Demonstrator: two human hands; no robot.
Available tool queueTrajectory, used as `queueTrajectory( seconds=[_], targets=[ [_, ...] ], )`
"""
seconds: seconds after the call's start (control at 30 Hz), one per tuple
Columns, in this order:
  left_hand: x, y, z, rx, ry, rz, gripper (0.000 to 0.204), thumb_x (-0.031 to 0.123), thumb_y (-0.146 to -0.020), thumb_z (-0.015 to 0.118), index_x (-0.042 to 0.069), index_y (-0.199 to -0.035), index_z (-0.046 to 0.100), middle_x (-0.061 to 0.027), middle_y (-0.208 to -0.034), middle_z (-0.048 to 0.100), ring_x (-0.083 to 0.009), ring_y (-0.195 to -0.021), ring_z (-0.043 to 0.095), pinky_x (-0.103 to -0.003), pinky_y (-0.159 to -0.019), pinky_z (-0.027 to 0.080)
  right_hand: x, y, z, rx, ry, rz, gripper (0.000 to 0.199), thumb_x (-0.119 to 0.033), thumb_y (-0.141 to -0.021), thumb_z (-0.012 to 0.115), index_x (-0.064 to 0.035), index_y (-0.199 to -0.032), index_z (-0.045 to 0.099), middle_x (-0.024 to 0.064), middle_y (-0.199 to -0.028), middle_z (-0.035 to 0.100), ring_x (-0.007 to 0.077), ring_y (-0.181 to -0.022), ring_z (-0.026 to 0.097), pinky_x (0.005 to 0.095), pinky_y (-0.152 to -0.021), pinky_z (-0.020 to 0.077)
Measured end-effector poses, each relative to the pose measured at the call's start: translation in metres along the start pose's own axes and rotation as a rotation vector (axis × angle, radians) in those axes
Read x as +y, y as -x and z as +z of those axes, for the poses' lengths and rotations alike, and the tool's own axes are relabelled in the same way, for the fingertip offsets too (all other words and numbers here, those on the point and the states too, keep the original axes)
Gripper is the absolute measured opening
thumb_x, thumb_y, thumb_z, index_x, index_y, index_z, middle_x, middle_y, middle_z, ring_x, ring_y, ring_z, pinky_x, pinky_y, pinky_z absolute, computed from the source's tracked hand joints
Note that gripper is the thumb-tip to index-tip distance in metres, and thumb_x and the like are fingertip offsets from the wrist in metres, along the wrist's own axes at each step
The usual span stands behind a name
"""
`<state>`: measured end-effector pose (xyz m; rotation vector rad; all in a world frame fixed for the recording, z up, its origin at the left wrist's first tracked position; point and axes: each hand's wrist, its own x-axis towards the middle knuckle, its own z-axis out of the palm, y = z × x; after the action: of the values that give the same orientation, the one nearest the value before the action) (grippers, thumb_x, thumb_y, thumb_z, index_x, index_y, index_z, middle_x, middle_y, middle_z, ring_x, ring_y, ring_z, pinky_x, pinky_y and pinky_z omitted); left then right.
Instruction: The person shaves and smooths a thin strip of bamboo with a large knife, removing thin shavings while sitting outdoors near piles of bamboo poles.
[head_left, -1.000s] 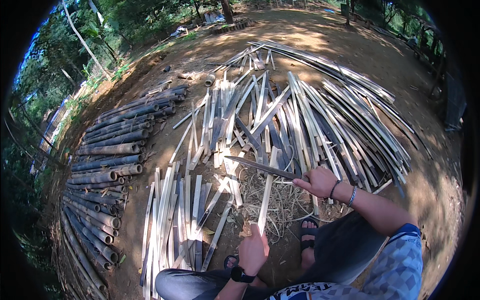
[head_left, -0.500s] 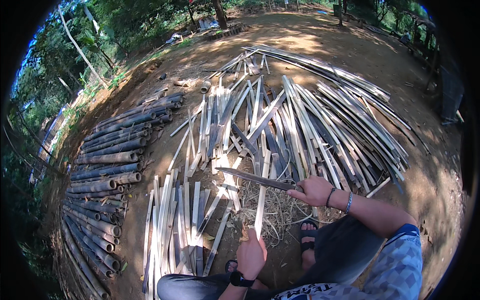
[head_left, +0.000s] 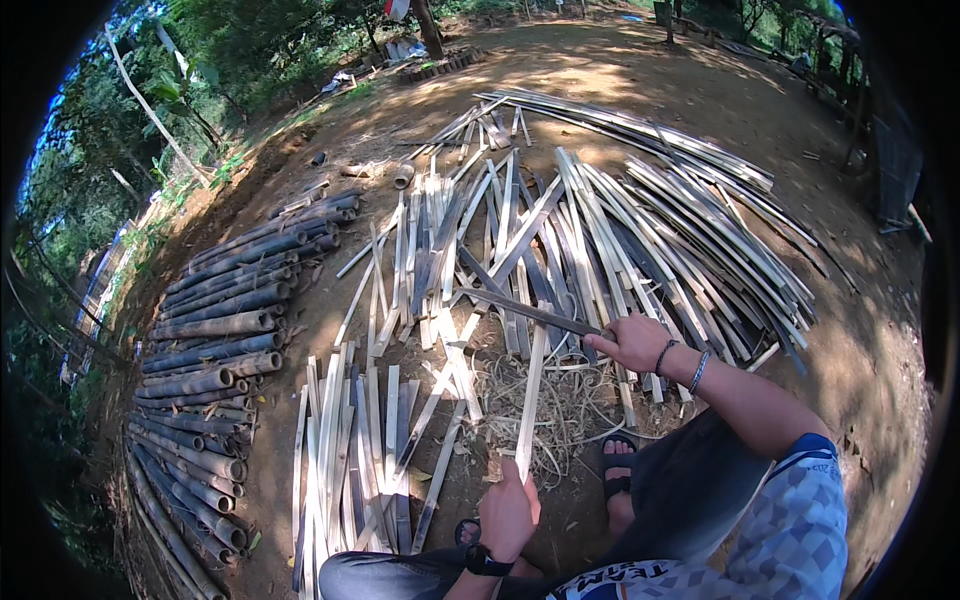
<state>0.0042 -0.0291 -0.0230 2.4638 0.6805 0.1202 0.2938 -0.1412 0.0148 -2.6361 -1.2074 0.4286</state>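
Note:
My left hand (head_left: 508,512), a dark watch on its wrist, grips the near end of a pale bamboo strip (head_left: 530,405). The strip points away from me over a heap of curly shavings (head_left: 575,400). In my right hand (head_left: 640,343) is the handle of a machete (head_left: 535,313) with a long dark blade. The blade lies crosswise at the strip's far end, its tip toward the left; whether it touches the strip I cannot tell. Bracelets circle my right wrist. Both hands are closed.
Split bamboo strips (head_left: 700,270) fan out beyond my hands, and another bundle of strips (head_left: 335,460) lies at near left. Whole bamboo poles (head_left: 225,325) are stacked further left. My sandalled feet (head_left: 619,470) rest on bare soil. Trees (head_left: 270,50) stand behind.
My right hand has moved away from me and slightly right with the machete, whose blade now crosses nearer the strip's far end. My left hand has shifted slightly right, still gripping the strip.

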Motion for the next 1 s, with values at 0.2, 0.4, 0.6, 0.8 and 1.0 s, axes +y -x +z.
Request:
queueTrajectory(
  seconds=[0.2, 0.4, 0.6, 0.8, 1.0],
  targets=[
    [0.0, 0.001, -0.008, 0.042, 0.009, -0.037, 0.022, 0.014, -0.087, 0.056, -0.003, -0.092, 0.041, -0.0278, -0.057, 0.055, -0.0477, -0.057, 0.056, -0.055, -0.051, 0.042, -0.01, 0.011, 0.012, 0.03, -0.037, -0.12, 0.072, -0.066, -0.088, 0.04, -0.0013, -0.069, 0.066, 0.0199, -0.063, 0.062, 0.0374, -0.067, 0.064, 0.0451, -0.066, 0.0519],
    [-0.001, 0.004, 0.0, 0.006, 0.04, 0.007, 0.024, 0.015, -0.088, 0.053, -0.002, -0.1, 0.042, -0.026, -0.059, 0.057, -0.0462, -0.057, 0.058, -0.055, -0.051, 0.044, 0.01, -0.007, 0.0, 0.098, -0.122, 0.101, 0.073, -0.066, -0.089, 0.04, -0.001, -0.067, 0.065, 0.0188, -0.061, 0.061, 0.0373, -0.063, 0.063, 0.0454, -0.064, 0.0516],
    [-0.006, -0.005, -0.015, 0.034, 0.193, -0.099, 0.022, 0.016, -0.088, 0.057, -0.002, -0.091, 0.045, -0.0292, -0.062, 0.056, -0.0492, -0.061, 0.056, -0.054, -0.051, 0.043, -0.011, 0.006, 0.008, 0.108, -0.045, -0.027, 0.07, -0.064, -0.089, 0.042, -0.0005, -0.07, 0.065, 0.021, -0.061, 0.06, 0.0388, -0.063, 0.062, 0.0476, -0.064, 0.0507],
    [-0.019, -0.012, -0.025, -0.14, 0.713, -0.2, 0.025, 0.02, -0.093, 0.056, -0.002, -0.101, 0.047, -0.0064, -0.054, 0.053, -0.0159, -0.04, 0.055, -0.031, -0.034, 0.04, -0.044, 0.03, 0.01, -0.028, -0.03, -0.204, 0.069, -0.066, -0.088, 0.04, -0.0017, -0.076, 0.064, 0.0201, -0.063, 0.062, 0.0396, -0.064, 0.063, 0.0482, -0.065, 0.0514],
    [-0.02, -0.014, -0.025, -0.261, 0.968, -0.206, 0.021, 0.019, -0.095, 0.054, 0.001, -0.102, 0.047, 0.0014, -0.056, 0.045, -0.0084, -0.036, 0.046, -0.024, -0.034, 0.037, -0.022, 0.004, 0.002, 0.16, -0.088, -0.079, 0.067, -0.063, -0.09, 0.041, -0.0019, -0.072, 0.063, 0.0198, -0.059, 0.06, 0.0386, -0.062, 0.063, 0.0464, -0.062, 0.0513]
  ],
)
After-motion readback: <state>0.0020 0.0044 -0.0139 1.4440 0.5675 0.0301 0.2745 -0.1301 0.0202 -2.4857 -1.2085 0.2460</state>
